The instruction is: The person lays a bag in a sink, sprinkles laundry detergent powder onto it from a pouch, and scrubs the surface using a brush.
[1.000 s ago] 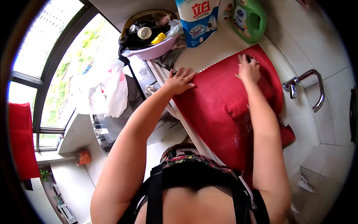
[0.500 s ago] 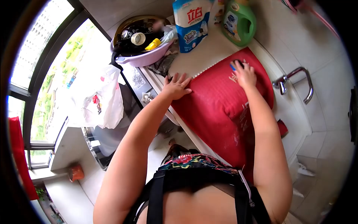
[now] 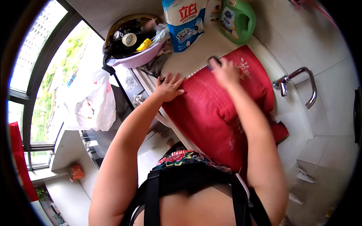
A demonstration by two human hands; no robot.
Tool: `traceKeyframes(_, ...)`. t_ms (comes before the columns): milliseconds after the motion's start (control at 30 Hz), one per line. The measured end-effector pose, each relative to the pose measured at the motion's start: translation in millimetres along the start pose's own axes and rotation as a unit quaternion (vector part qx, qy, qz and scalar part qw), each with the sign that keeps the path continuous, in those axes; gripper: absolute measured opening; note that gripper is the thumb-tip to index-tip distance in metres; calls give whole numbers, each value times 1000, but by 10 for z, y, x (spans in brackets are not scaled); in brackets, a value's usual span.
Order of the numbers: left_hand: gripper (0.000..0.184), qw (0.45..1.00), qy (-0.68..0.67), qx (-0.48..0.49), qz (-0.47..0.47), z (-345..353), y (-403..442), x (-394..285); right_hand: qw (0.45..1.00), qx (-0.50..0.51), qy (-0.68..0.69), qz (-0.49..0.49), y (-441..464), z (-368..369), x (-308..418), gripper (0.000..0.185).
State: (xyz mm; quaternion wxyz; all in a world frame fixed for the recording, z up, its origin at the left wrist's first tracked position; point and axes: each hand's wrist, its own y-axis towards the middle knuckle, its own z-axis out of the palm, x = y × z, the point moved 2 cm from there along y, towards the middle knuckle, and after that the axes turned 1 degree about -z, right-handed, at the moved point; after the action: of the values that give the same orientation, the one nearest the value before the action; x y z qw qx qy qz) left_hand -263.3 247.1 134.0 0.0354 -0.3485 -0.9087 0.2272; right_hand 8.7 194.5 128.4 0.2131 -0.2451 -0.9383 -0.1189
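Note:
A wet red mat [image 3: 200,109] with pale lettering and white motifs lies spread over the sink counter, its lower part hanging towards me. My left hand [image 3: 168,88] rests flat at the mat's left corner, fingers spread. Closed around a small dark scrubbing brush [image 3: 214,61], my right hand [image 3: 227,74] is at the mat's upper edge. Motion blurs that hand and the brush, so the bristles cannot be made out.
A lilac basin [image 3: 137,55] with mixed items stands at the back left, near a blue-and-white detergent pouch [image 3: 184,28] and a green detergent bottle [image 3: 235,22]. The chrome tap [image 3: 298,81] juts in at right. A white plastic bag [image 3: 96,105] hangs at left.
My right hand has moved left across the mat with the brush, from the lettering to the upper edge. My left hand keeps its place on the corner. The view has shifted slightly.

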Motion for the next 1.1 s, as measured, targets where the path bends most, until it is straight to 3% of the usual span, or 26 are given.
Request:
traceKeyframes(33,70,1000,9,2,-2,43,-31,-5,953,-47,-199,-222,90,-223,-183,45)
traceKeyframes(100,68,1000,0,-1,-14,1,11,-14,951,-53,-275,-127,445,-437,-758,48)
traceKeyframes(167,68,1000,-6,-12,-11,-11,22,11,933,-124,-298,-162,480,-514,-1269,55)
traceKeyframes(200,68,1000,-13,-19,3,30,8,18,943,-99,-291,-128,322,-591,-1275,54)
traceKeyframes(267,67,1000,-8,-23,8,43,9,28,938,-148,-287,-129,-178,-577,-1373,53)
traceKeyframes(333,66,1000,0,-10,5,20,8,8,972,-157,-174,-19,-651,-489,-1610,55)
traceKeyframes(400,66,1000,1,-8,6,-28,35,-16,975,-175,-137,-11,-1039,-422,-1857,57)
traceKeyframes(467,66,1000,-9,-12,14,38,50,27,978,-157,-138,14,-1017,-418,-1806,57)
traceKeyframes(567,66,999,-4,-28,21,90,70,36,985,-27,-164,46,-838,-627,-826,52)
traceKeyframes(600,66,1000,0,-23,13,68,66,31,984,-27,-178,1,-877,-567,-565,48)
traceKeyframes(633,66,1000,2,-16,6,60,57,24,994,17,-96,40,-917,-560,-203,49)
traceKeyframes(667,66,1000,2,-13,10,73,34,17,983,49,99,145,-980,-487,49,54)
traceKeyframes(733,67,999,-16,-29,8,52,41,17,987,-22,-68,-141,-1393,-34,380,40)
traceKeyframes(800,68,1000,-6,-19,9,39,60,43,948,-68,-90,-297,-1801,-112,509,45)
traceKeyframes(867,66,999,-7,-33,5,83,47,39,940,-54,-58,-333,-1821,-219,227,50)
traceKeyframes(900,66,999,-10,-30,5,93,45,39,968,60,-70,-233,-1722,-327,45,56)
traceKeyframes(933,66,999,-10,-32,9,88,35,38,968,16,-114,-224,-1580,-427,-187,57)
traceKeyframes(967,66,999,-9,-34,13,71,39,36,996,78,-47,-16,-1300,-402,-574,55)
traceKeyframes(1000,66,999,-13,-31,10,62,45,36,967,-20,-208,-147,-1247,-595,-730,54)
traceKeyframes(1067,65,999,-9,-33,15,53,42,29,975,-74,-188,-97,-936,-498,-1207,61)
traceKeyframes(1100,65,999,-8,-32,15,44,32,25,980,-65,-180,-55,-884,-458,-1094,61)
